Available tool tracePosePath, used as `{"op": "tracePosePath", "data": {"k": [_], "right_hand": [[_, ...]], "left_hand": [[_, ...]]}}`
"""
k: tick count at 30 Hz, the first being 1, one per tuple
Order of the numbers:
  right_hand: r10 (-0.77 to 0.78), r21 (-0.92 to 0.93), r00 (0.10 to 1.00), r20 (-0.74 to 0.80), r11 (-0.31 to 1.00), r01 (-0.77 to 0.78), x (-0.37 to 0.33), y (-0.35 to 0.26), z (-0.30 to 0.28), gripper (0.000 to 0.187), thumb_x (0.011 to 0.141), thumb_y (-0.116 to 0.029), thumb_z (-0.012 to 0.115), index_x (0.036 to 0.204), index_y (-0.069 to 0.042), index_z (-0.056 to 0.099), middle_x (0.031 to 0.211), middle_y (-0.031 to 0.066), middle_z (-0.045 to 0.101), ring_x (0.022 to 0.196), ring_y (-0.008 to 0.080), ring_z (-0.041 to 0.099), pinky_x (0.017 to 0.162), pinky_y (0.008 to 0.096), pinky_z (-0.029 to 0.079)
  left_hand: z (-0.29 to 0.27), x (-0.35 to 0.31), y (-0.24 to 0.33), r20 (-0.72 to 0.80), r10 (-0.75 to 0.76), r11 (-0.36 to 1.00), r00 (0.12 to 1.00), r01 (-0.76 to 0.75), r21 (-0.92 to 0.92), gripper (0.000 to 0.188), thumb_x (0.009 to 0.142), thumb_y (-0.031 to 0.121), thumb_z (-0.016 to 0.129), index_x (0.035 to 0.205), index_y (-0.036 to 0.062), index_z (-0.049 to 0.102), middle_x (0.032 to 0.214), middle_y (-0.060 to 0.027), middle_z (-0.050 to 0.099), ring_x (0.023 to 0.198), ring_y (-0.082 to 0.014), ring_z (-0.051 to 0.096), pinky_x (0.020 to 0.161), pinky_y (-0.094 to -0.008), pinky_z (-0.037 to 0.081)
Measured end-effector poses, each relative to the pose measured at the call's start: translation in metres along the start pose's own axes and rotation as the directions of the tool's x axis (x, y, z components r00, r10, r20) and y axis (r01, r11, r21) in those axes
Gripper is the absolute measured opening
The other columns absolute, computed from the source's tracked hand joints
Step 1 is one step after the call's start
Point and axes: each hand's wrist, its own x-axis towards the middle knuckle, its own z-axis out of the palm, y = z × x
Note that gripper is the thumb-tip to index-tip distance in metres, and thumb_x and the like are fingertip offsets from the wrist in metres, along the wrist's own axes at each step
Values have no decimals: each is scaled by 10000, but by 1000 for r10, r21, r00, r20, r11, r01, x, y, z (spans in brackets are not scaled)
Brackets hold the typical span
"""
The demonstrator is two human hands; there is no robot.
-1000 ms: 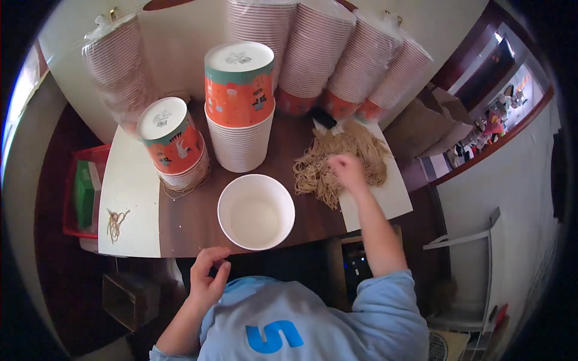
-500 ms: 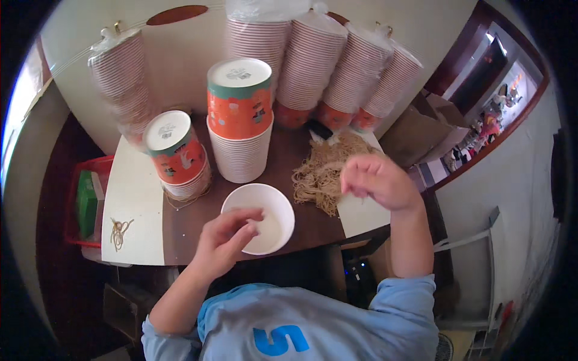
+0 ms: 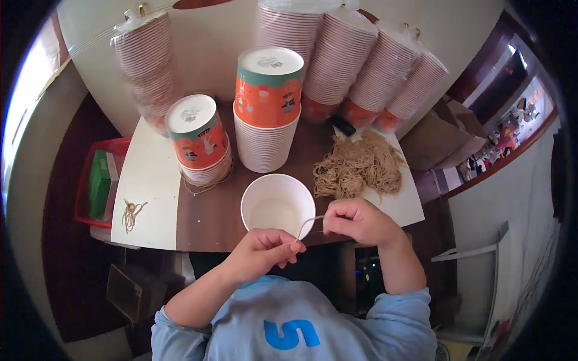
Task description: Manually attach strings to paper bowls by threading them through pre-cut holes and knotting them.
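Observation:
My left hand (image 3: 269, 251) pinches one end of a thin beige string (image 3: 306, 224), just in front of a white paper tub (image 3: 278, 201). The string bends up and across to my right hand (image 3: 357, 221), whose fingers are closed on it at the tub's right. The tub stands with its mouth up at the table's near edge, and its inside looks pale. Beyond my right hand lies a tangled heap of beige string (image 3: 358, 165) on the table.
Behind the tub stands a tall stack of upturned orange-and-green paper tubs (image 3: 268, 102); a shorter stack (image 3: 195, 135) with string round its base is left. Plastic-wrapped stacks (image 3: 340, 54) line the wall. Loose string (image 3: 130, 215) lies far left, near a red crate (image 3: 90, 180).
My right hand has come from the string heap down toward the tub, and my left hand has moved nearer me. A string now spans both hands. The view has shifted slightly.

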Motion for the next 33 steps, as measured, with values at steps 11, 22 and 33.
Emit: {"op": "tracePosePath", "data": {"k": [11, 22, 33], "right_hand": [[-106, 190, 991, 83, 978, 89, 4, 19, 72, 434, 812, -39, 648, 1220, -41, 500, 967, 67, 594, 802, 129, 616, 709, 270, 499], [-449, -396, 875, -178, 847, 354, 5, 26, 81, 127, 727, 6, 690, 832, -31, 630, 767, 86, 608, 660, 214, 613, 570, 295, 494], [-510, -521, 852, -119, 762, 384, 2, 25, 85, 124, 717, -42, 688, 815, -67, 615, 729, 63, 560, 619, 230, 592, 542, 331, 495]], "left_hand": [[-7, -23, 5, -59, -24, 947, 998, 41, 317, 153, 900, 145, 590, 948, 23, 667, 773, -19, 646, 682, -46, 552, 600, -199, 452], [-26, -26, -28, 22, -113, 950, 993, 114, -290, 294, 951, 241, 490, 1035, 7, 648, 850, -58, 667, 675, -101, 580, 639, -223, 464], [-21, -25, -33, -42, -162, 983, 986, 158, -97, 164, 910, 159, 568, 954, 28, 655, 811, -25, 642, 709, -77, 581, 645, -217, 474]]}}
